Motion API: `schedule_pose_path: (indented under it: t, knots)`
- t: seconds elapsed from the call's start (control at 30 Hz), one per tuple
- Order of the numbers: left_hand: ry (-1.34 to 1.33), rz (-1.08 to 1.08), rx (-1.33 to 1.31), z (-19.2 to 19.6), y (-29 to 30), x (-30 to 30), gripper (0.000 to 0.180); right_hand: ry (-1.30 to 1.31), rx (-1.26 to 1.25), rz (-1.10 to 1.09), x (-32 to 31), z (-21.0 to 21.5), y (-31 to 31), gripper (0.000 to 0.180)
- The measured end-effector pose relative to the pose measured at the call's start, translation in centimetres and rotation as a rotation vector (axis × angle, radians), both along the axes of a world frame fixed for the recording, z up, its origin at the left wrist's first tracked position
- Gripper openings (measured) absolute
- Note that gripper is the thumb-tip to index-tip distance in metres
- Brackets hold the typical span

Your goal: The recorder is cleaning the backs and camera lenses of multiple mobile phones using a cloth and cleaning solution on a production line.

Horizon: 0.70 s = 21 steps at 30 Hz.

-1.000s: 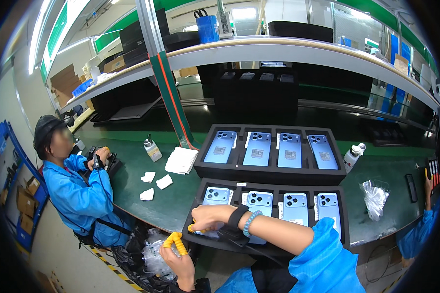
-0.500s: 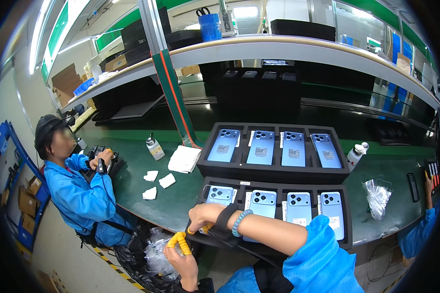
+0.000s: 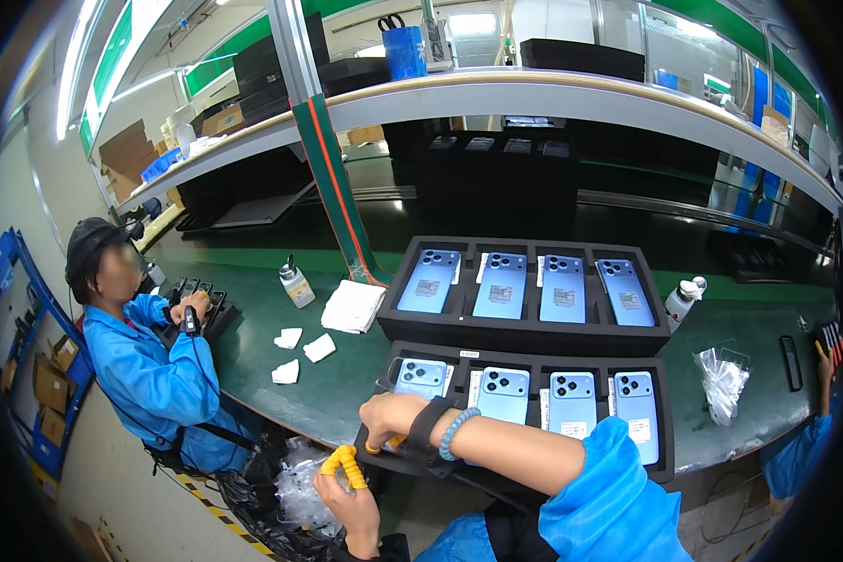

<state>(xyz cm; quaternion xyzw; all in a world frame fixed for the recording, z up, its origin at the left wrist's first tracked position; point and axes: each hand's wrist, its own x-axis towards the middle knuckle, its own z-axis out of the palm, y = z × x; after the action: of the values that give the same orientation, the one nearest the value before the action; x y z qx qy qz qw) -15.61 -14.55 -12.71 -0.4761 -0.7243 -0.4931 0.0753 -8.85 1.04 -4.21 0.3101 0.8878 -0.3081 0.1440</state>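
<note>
Blue rectangular phones: smooth backs, soft sheen, glossy camera lenses. Black four-compartment front tray and black four-compartment rear tray: matt, foam-like. Dark green flat worktop: smooth, semi-gloss. White folded sheets: matt, soft; cloth or paper cannot be distinguished. Transparent crumpled bag: thin, shiny plastic film. Yellow tubular finger covers: ribbed, rubber-like. Blue loose sleeve: creased fabric, slight sheen. Light-blue bead bracelet: smooth, glossy. Grey upright post: bare metal.

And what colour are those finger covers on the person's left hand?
Yellow. The finger covers on the left hand show best in the head view.
</note>
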Motion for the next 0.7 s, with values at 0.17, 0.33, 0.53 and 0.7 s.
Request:
schedule_pose_path:
  t: [0.17,0.33,0.53,0.7]
  knots:
    - [0.004,-0.002,0.01,-0.1,-0.4,0.0,0.018,0.004,0.15,0.132,-0.8,-1.0,-0.3,0.034]
    - [-0.002,0.001,-0.007,0.0,0.0,0.2,0.017,0.046,0.044,0.059,0.8,-0.3,-0.1,0.031]
    - [-0.004,-0.007,0.005,0.0,-0.2,0.2,0.015,0.14,-0.07,0.043,1.9,-1.1,0.6,0.029]
    - [0.054,-0.129,-0.024,0.9,-0.4,0.7,0.017,0.202,-0.135,0.038,2.4,-3.2,1.6,0.025]
